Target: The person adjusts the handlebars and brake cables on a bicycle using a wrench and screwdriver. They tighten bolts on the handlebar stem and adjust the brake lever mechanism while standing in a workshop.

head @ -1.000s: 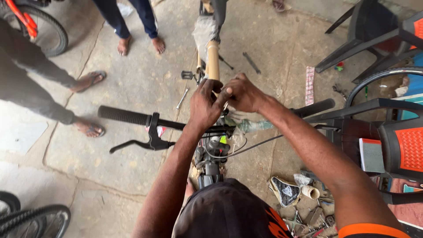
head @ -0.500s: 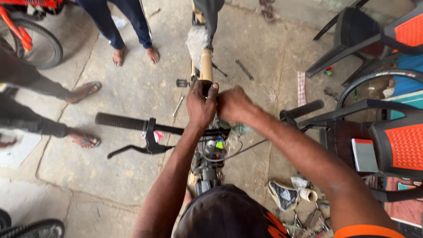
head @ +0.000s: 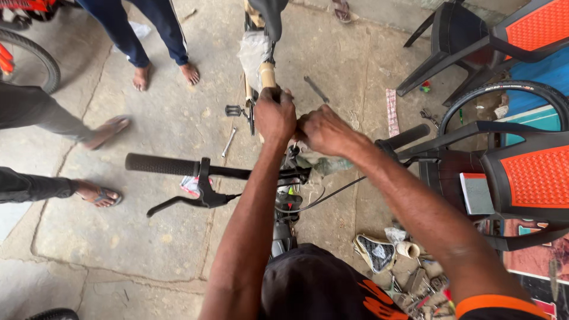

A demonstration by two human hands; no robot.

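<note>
The left hand [head: 274, 115] is closed in a fist around the tan frame tube [head: 268, 76] of a bicycle, just beyond the stem. The right hand [head: 323, 131] sits right beside it, the two nearly touching, with its fingers curled tight over something at the stem; what it grips is hidden under the knuckles, so I cannot tell what it is.

Just below both hands runs the handlebar [head: 237, 172]. To the left of the left hand, the bar ends in a black grip [head: 160, 164], with a black brake lever [head: 189, 201] hanging under it. To the right of the right hand, the other grip [head: 409, 136] points toward a black and orange chair [head: 521, 178]. A thin cable [head: 332, 194] loops under the right forearm.

Beyond the left hand, the tube carries a pale wrapping [head: 253, 52] and a black saddle [head: 268, 15]. On the floor [head: 118, 249] left of the left hand lie a spanner [head: 229, 142] and a pedal [head: 235, 110]; another tool [head: 316, 89] lies beyond the right hand.

Far left of the hands stand other people: bare feet [head: 142, 77] and feet in sandals [head: 101, 194]. A tyre [head: 504, 95] leans to the far right, and small tools [head: 415, 281] are scattered near the right elbow.
</note>
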